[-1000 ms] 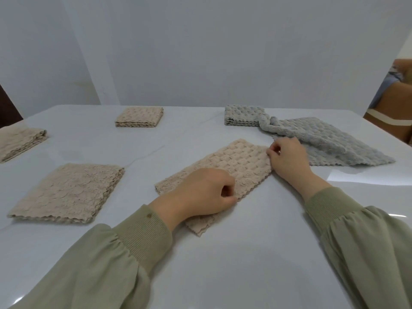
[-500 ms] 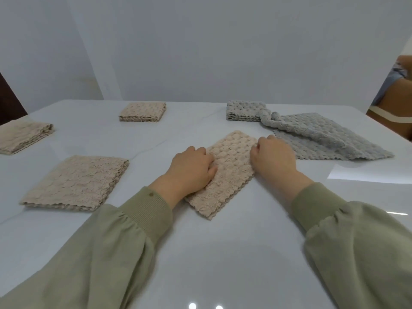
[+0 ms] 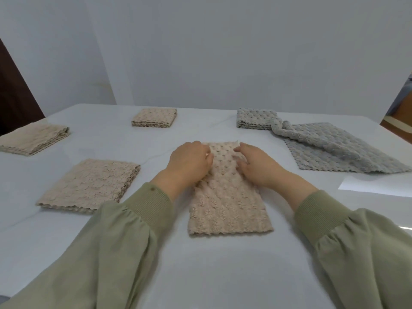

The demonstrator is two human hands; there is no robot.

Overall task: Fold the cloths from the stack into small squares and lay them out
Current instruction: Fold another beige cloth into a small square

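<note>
A beige waffle-textured cloth (image 3: 227, 204), folded into a long strip, lies lengthwise on the white table (image 3: 200, 264) in front of me. My left hand (image 3: 189, 162) grips its far left corner with curled fingers. My right hand (image 3: 256, 166) grips the far right corner, thumb on top. A small folded beige square (image 3: 155, 117) lies at the back. A larger folded beige cloth (image 3: 89, 186) lies to the left. A small folded grey square (image 3: 254, 119) sits at the back right.
A stack of beige cloths (image 3: 33, 139) sits at the far left edge. Loose grey cloths (image 3: 334, 152) spread out at the right, touching the grey square. A bright patch (image 3: 374, 189) lies near the right edge. Part of a person (image 3: 401, 108) shows at far right.
The beige strip has turned from a diagonal to pointing straight away from me. Both hands have moved together to its far end and curled onto it.
</note>
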